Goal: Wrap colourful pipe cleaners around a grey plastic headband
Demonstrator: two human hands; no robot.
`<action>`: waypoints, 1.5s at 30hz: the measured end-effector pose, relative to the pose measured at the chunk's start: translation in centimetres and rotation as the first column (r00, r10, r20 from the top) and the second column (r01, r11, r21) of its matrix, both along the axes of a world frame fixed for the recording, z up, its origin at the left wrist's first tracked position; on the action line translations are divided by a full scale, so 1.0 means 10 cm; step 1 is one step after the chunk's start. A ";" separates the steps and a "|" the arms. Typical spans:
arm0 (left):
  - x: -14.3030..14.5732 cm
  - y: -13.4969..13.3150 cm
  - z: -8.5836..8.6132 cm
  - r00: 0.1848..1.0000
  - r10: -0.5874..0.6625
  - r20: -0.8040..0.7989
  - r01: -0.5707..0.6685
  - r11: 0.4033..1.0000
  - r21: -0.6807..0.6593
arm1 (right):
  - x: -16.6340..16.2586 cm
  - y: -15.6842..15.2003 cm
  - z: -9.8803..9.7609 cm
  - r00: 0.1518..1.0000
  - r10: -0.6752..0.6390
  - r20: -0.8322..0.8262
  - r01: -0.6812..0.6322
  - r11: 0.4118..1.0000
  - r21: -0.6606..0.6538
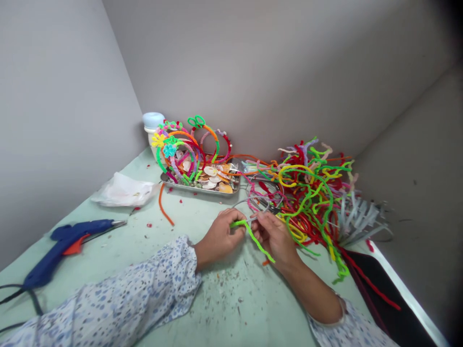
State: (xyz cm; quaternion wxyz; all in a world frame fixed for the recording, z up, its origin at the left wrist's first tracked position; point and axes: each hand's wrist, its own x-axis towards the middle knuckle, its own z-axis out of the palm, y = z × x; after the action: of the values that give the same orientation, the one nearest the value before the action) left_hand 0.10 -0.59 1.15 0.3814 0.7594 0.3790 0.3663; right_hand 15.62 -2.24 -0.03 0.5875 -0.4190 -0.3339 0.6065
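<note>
My left hand (224, 233) is closed around a grey headband (255, 198) partly wrapped at one end with a green pipe cleaner (261, 246). The pipe cleaner's loose end hangs down to the right between my hands. My right hand (277, 237) pinches the grey band just beside the wrapped part. The band arches up behind my fingers, and some of it is hidden by them. Beyond my hands, a metal tray (217, 192) carries shell-like pieces and several finished-looking headbands (213, 137) wrapped in coloured pipe cleaners.
A blue glue gun (68, 243) lies at left with its cord. Behind it rests a white plastic bag (125, 190). A white bottle (154, 125) stands in the corner. Tangled pipe cleaners (311, 193) and grey strips (358, 219) crowd the right, beside a dark flat object (383, 284).
</note>
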 end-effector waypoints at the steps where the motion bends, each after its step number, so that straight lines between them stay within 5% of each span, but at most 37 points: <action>1: 0.00 0.00 0.00 1.000 0.019 -0.015 -0.019 0.999 0.032 | 0.00 0.00 0.00 1.000 0.000 0.003 0.000 1.000 -0.006; 17: 0.02 0.00 -0.04 0.983 0.179 -0.027 -0.170 0.962 0.214 | 0.03 0.03 -0.06 1.000 0.021 -0.021 -0.021 0.999 0.030; 45: 0.02 0.00 -0.03 0.978 0.202 0.044 -0.206 0.971 0.121 | 0.02 0.02 -0.08 0.996 0.009 0.088 -0.013 0.999 0.051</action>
State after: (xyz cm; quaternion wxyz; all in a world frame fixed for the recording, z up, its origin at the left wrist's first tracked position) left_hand 0.30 -0.61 0.86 0.2994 0.7329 0.4256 0.4384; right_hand 15.77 -2.03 -0.79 0.5795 -0.4280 -0.3773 0.5819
